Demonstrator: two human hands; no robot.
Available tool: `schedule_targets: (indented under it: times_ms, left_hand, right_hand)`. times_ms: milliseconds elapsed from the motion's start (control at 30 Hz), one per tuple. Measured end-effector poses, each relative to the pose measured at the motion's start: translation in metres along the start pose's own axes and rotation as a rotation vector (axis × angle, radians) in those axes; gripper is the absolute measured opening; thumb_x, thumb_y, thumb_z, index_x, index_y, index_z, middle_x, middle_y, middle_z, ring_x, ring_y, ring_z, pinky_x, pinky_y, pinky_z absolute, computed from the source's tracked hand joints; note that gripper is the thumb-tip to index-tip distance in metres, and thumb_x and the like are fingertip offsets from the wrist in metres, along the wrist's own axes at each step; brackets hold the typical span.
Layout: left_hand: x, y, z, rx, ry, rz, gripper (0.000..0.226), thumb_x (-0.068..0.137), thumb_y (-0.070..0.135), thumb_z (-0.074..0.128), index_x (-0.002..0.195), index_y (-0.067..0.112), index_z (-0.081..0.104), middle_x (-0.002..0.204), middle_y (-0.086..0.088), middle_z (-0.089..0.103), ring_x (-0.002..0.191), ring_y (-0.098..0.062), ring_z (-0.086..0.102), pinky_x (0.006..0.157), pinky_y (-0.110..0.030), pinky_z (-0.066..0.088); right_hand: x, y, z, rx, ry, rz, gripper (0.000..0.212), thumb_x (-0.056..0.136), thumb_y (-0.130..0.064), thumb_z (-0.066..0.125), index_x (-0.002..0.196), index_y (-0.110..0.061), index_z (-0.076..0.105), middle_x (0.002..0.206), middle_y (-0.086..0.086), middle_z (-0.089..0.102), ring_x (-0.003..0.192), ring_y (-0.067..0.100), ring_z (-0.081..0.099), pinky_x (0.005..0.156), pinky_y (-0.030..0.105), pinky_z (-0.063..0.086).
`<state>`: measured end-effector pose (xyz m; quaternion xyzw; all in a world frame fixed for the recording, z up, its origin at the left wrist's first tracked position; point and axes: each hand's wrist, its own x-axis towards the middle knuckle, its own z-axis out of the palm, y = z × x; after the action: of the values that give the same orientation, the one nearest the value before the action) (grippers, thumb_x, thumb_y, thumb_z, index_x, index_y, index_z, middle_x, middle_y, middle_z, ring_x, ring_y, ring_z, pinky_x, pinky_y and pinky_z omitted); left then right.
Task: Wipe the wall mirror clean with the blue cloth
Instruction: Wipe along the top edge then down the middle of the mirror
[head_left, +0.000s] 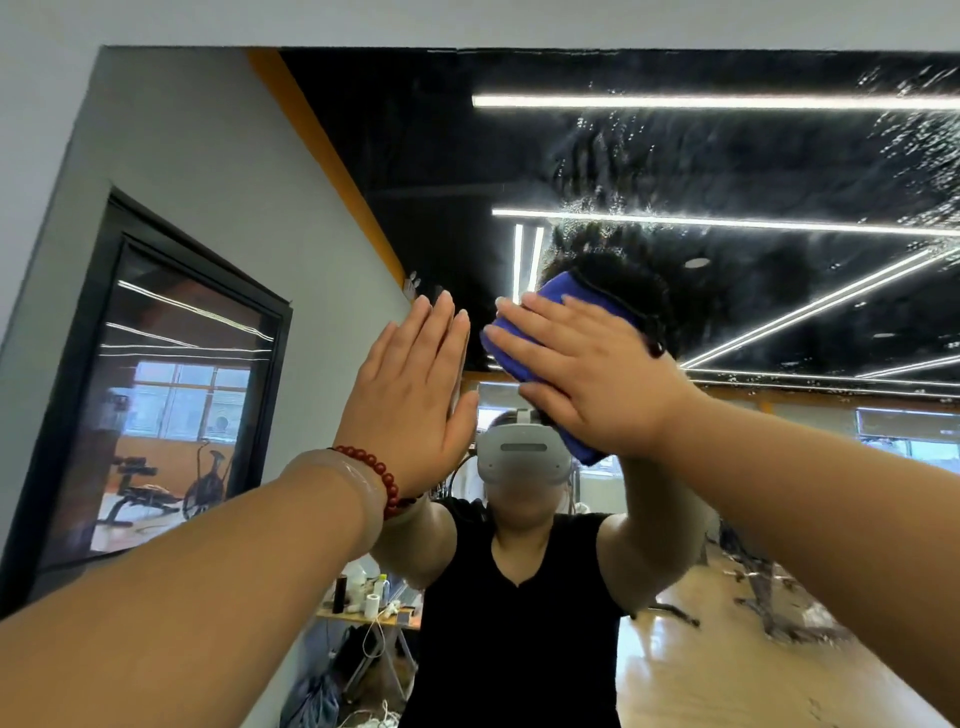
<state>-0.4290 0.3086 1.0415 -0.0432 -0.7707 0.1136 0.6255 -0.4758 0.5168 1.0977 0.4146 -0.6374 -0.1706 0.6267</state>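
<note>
Person stood facing mirror (753, 156), both arms raised. Mirror's top edge and left edge showed; right and bottom edges were cut off by the frame.

Right hand (587, 379) pressed cloth (574, 288) flat on the glass, about head height in the reflection. Grip was not closed: fingers straight and spread over the cloth, nothing curled round it. Most of the cloth was hidden under the hand; only a blue top edge and a lower corner by the wrist showed. Thumb lay along the cloth's lower side; could not tell if its tip tucked under. Palm side hidden.

Left hand (410, 395) was just beside the right, apart from the cloth, holding nothing. Grip loose, fingers straight and together, fingertips meeting their own reflection, so touching the glass. Only a thin sliver of the reflected hand showed behind it. Bead bracelet (379, 470) and pale bangle (358, 488) sat on that wrist.

Droplets (909, 135) speckled the upper right of the glass, above and right of the cloth; a darker smeared patch sat right above the cloth, edges hard to make out.

Reflection showed a headset (522, 452), partly covered by the right hand and cloth; face blurred. A reflected counter (363, 613) with small bottles sat low, between the arms, too small to identify.
</note>
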Motion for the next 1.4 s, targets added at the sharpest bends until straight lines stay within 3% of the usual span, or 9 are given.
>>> schedule_targets:
  times_ms: [167,267,367,567,733,900,1100,1267,1400]
  left_hand:
    - [0.001,-0.001,-0.001,-0.014,0.001,-0.004,0.068,0.095,0.047,0.015,0.154,0.015,0.004,0.163,-0.006,0.003,0.149,-0.019,-0.002,0.116,-0.027,-0.015]
    - [0.001,0.0,-0.002,-0.023,-0.014,-0.006,0.069,0.094,0.047,0.015,0.154,0.015,0.003,0.163,-0.005,0.003,0.149,-0.019,-0.002,0.119,-0.031,-0.009]
    - [0.003,-0.001,-0.005,-0.025,-0.031,-0.004,0.07,0.093,0.049,0.017,0.154,0.016,0.006,0.163,-0.004,0.004,0.149,-0.019,0.0,0.117,-0.033,-0.006]
    - [0.027,-0.001,-0.019,-0.017,0.099,-0.025,0.048,0.09,0.039,0.033,0.129,0.016,0.046,0.133,-0.008,0.048,0.124,-0.027,0.043,0.108,-0.041,0.03]
    - [0.063,0.007,-0.021,-0.072,0.103,-0.013,0.061,0.094,0.036,0.027,0.15,0.013,0.028,0.157,-0.008,0.025,0.146,-0.024,0.017,0.117,-0.035,0.006]
    - [0.066,0.007,-0.012,-0.04,0.081,-0.022,0.065,0.093,0.04,0.018,0.154,0.018,0.015,0.162,-0.003,0.01,0.149,-0.019,0.003,0.118,-0.033,-0.003]
    - [0.065,0.006,-0.011,-0.043,0.084,0.001,0.067,0.092,0.041,0.016,0.154,0.016,0.02,0.161,-0.005,0.015,0.149,-0.021,0.008,0.12,-0.037,0.004]
    - [0.065,0.005,-0.012,-0.045,0.081,-0.004,0.067,0.092,0.042,0.014,0.154,0.017,0.017,0.162,-0.004,0.013,0.149,-0.021,0.006,0.119,-0.036,0.001]
    - [0.065,0.006,-0.013,-0.043,0.094,0.004,0.068,0.091,0.042,0.013,0.154,0.016,0.018,0.161,-0.005,0.014,0.149,-0.021,0.008,0.118,-0.034,0.0]
  right_hand:
    - [0.005,0.011,-0.006,0.048,0.082,0.408,0.057,0.097,-0.038,0.029,0.149,-0.015,0.038,0.155,0.009,0.034,0.144,0.027,0.031,0.117,0.039,0.015]
    - [0.002,-0.01,0.002,0.057,0.09,0.175,0.053,0.093,-0.033,0.038,0.141,-0.013,0.05,0.147,0.012,0.047,0.135,0.029,0.046,0.111,0.046,0.031]
    - [-0.004,0.001,0.001,0.051,0.016,-0.047,0.053,0.096,-0.039,0.037,0.142,-0.015,0.049,0.147,0.009,0.046,0.135,0.026,0.045,0.112,0.044,0.027]
    - [0.01,-0.004,-0.002,0.013,0.048,0.499,0.067,0.095,-0.05,0.013,0.154,-0.021,0.025,0.161,0.004,0.02,0.149,0.023,0.018,0.12,0.042,0.01]
    - [0.009,0.008,-0.005,-0.039,-0.073,0.136,0.062,0.099,-0.053,0.022,0.153,-0.023,0.025,0.16,0.001,0.022,0.147,0.017,0.015,0.119,0.041,0.009]
    - [0.017,0.018,-0.008,-0.034,-0.022,0.432,0.069,0.094,-0.057,0.008,0.156,-0.027,0.01,0.163,-0.004,0.007,0.15,0.015,0.003,0.121,0.038,0.0]
    - [0.011,0.038,-0.014,-0.048,-0.106,0.128,0.064,0.097,-0.055,0.009,0.155,-0.027,0.013,0.161,-0.005,0.008,0.147,0.011,0.003,0.119,0.034,-0.002]
    - [0.031,0.023,-0.009,-0.015,-0.002,0.563,0.063,0.099,-0.054,0.012,0.156,-0.026,0.008,0.164,-0.002,0.004,0.151,0.018,0.0,0.12,0.04,-0.002]
    - [0.029,0.019,-0.01,-0.04,-0.052,0.254,0.066,0.096,-0.056,0.009,0.155,-0.027,0.016,0.162,-0.002,0.013,0.15,0.018,0.01,0.119,0.038,0.002]
